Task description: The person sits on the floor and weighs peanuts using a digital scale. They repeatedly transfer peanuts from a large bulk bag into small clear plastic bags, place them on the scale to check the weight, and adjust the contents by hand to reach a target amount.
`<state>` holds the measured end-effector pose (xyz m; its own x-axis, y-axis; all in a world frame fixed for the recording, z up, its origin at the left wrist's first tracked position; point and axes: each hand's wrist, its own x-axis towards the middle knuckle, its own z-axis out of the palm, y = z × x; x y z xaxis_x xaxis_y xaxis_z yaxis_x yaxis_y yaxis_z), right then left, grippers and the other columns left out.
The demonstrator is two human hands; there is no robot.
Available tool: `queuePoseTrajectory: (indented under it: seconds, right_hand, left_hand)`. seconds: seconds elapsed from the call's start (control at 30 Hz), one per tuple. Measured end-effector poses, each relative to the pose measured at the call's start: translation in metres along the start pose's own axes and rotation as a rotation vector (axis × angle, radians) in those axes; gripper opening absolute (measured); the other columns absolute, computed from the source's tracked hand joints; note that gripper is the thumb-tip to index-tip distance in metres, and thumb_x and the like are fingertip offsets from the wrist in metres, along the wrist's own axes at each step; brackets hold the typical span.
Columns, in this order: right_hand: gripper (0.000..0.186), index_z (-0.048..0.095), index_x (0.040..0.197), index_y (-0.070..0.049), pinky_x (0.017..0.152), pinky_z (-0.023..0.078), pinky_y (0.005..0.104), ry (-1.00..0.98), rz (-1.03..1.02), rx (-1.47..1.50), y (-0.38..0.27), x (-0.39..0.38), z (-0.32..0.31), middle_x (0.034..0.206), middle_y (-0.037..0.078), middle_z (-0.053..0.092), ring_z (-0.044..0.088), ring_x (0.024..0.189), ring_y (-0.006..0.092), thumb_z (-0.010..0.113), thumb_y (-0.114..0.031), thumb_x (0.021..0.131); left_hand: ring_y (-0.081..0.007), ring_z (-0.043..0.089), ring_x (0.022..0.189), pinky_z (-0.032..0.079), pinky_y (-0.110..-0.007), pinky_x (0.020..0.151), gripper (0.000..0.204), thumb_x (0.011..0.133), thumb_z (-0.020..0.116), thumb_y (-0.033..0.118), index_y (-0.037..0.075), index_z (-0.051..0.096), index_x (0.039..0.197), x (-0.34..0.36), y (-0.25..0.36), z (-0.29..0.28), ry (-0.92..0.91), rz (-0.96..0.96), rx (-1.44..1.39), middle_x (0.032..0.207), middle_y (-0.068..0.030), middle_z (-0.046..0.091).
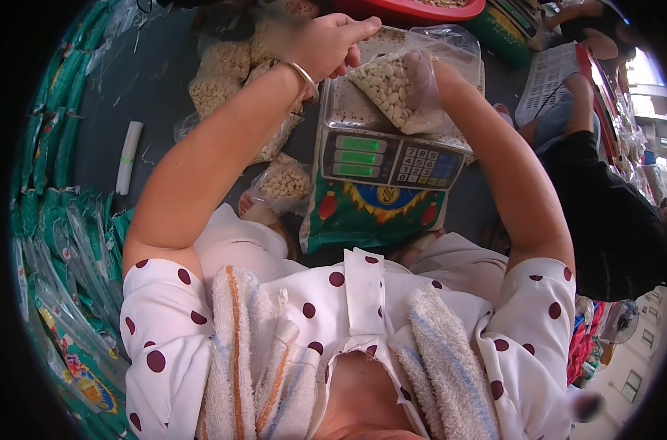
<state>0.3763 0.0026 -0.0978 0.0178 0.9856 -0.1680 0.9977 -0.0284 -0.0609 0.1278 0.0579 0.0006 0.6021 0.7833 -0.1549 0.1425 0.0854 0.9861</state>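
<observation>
A clear plastic bag of pale, flat beans [383, 86] rests tilted on the pan of a digital scale [341, 99]. My right hand [423, 73] is closed on the bag's right side, its fingers partly hidden by the clear film. To the left of the bag, above the scale's far left corner, hovers my left hand [332, 42]. One of its digits stretches out to the right and the others bend loosely, with nothing visible in them. A bracelet [307, 81] circles the left wrist. Green display panels glow beside the scale's keypad [423, 163].
A green printed sack [377, 216] lies under the scale. Several filled clear bags [217, 84] sit to the left, and a smaller one [283, 182] nearer me. Green packaging [55, 249] lines the left edge. Far off are a red basin [451, 11] and, rightward, a white crate [546, 81] near other people.
</observation>
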Motion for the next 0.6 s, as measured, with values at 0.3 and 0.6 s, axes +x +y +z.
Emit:
queuePoseTrajectory:
  seconds: [0.3,0.6]
  right_hand:
    - [0.033,0.062,0.108,-0.006,0.042,0.042,0.0281,-0.127,0.148,0.577,-0.017,-0.022,-0.081,0.064,0.008,0.057,0.053,0.050,0.0145,0.064,-0.014,0.076]
    - [0.031,0.057,0.115,-0.006,0.036,0.024,0.0128,-0.065,0.106,1.281,-0.006,-0.052,-0.122,0.070,-0.004,0.052,0.033,0.043,-0.0019,0.062,-0.017,0.087]
  left_hand:
    - [-0.0017,0.043,0.044,0.031,-0.016,0.040,0.020,0.088,0.061,0.027,0.008,0.059,0.090,-0.020,0.001,-0.035,-0.062,-0.026,0.036,0.057,0.0043,0.053]
    - [-0.0009,0.045,0.050,0.034,-0.016,0.044,0.016,0.087,0.061,0.025,0.009,0.059,0.093,-0.052,-0.041,-0.082,-0.112,-0.186,0.063,0.063,0.0041,0.054]
